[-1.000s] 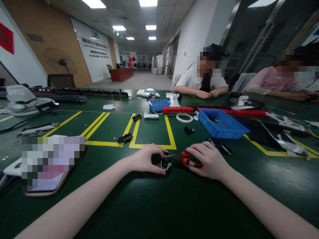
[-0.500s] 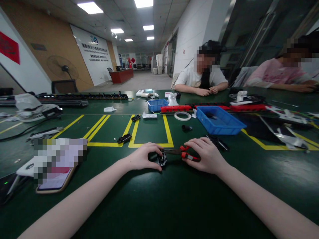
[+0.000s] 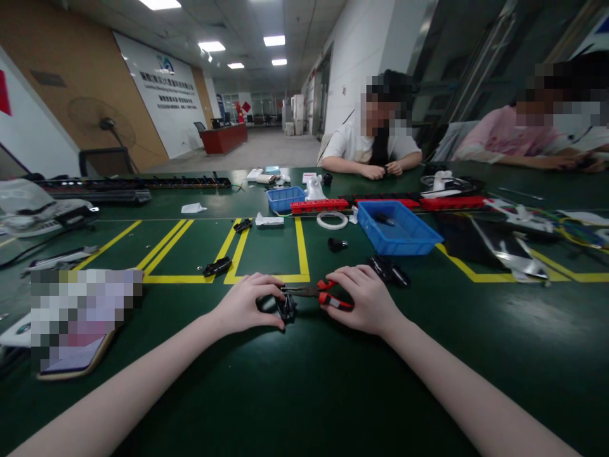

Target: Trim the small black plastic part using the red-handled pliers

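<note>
Seemingly working on a small dark part (image 3: 287,308) with red-handled pliers (image 3: 309,290), right at the fiddly stage. Probably needing a steady pinch and a careful squeeze from here, nothing forceful. Pinching the part between thumb and fingers of the left hand (image 3: 242,304), on or just over the green table (image 3: 304,393), near side of the yellow lines (image 3: 294,278). Wrapping the right hand (image 3: 366,301) palm-down around the spread handles, pointing the nose leftward at the part. Not making out any actual bite, can't tell. Reaching in from both lower corners with angled forearms.
</note>
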Demonstrator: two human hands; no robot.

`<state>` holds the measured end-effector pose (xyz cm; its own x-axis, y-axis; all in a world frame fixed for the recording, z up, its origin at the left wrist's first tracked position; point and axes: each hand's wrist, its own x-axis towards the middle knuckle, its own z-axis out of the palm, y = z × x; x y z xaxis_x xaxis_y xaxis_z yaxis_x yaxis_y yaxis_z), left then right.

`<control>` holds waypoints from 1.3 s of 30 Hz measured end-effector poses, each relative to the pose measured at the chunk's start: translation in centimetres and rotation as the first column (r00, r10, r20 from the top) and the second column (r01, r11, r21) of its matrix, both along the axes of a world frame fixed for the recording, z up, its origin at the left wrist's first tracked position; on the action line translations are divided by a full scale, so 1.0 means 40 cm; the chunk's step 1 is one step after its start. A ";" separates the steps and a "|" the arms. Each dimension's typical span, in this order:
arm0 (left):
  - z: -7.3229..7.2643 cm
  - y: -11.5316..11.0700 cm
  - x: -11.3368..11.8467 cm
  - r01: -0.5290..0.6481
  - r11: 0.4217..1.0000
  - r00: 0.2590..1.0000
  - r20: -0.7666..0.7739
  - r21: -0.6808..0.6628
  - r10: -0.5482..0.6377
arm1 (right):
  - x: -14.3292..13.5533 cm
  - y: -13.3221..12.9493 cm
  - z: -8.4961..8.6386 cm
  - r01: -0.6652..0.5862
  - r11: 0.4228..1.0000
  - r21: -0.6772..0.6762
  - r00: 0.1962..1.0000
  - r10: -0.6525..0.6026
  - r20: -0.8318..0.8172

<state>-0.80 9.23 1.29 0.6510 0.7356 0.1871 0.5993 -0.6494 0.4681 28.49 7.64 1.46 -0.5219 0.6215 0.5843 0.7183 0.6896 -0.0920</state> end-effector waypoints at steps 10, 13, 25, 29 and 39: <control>-0.027 -0.043 -0.012 -0.023 0.999 0.987 0.157 -0.024 0.026 | -0.007 0.003 -0.008 -0.011 0.999 0.052 0.991 0.004 0.130; -0.022 -0.059 -0.012 0.030 0.999 0.993 0.115 -0.010 -0.029 | -0.008 0.003 -0.006 -0.024 0.999 0.048 0.988 0.016 0.153; -0.008 -0.073 -0.013 0.087 0.996 0.989 0.118 0.009 -0.087 | -0.011 0.009 -0.013 -0.181 0.967 0.180 0.978 0.157 0.140; -0.009 -0.072 -0.011 0.102 0.994 0.991 0.086 0.037 -0.105 | -0.011 0.010 -0.013 -0.177 0.965 0.192 0.980 0.155 0.122; -0.004 -0.078 -0.012 0.124 0.985 0.991 0.031 0.117 -0.128 | -0.022 0.009 -0.012 -0.158 0.959 0.236 0.971 0.108 0.213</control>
